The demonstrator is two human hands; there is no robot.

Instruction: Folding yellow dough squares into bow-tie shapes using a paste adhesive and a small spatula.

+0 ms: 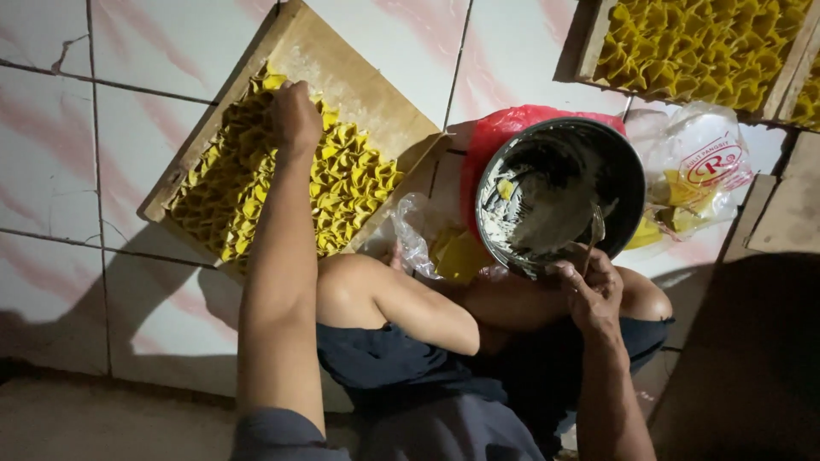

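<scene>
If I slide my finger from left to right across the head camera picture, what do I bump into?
Wooden tray of yellow folded wrappers under the left hand → dark metal bowl → right hand → clear plastic bag

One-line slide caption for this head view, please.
Left hand rests on yellow folded dumplings in a wooden tray; right hand holds a spoon at a dark bowl.

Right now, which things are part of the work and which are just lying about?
In use: left hand on dumplings in wooden tray; right hand with spoon at bowl.
Lying about: full tray, clear bag, red bag.
</scene>
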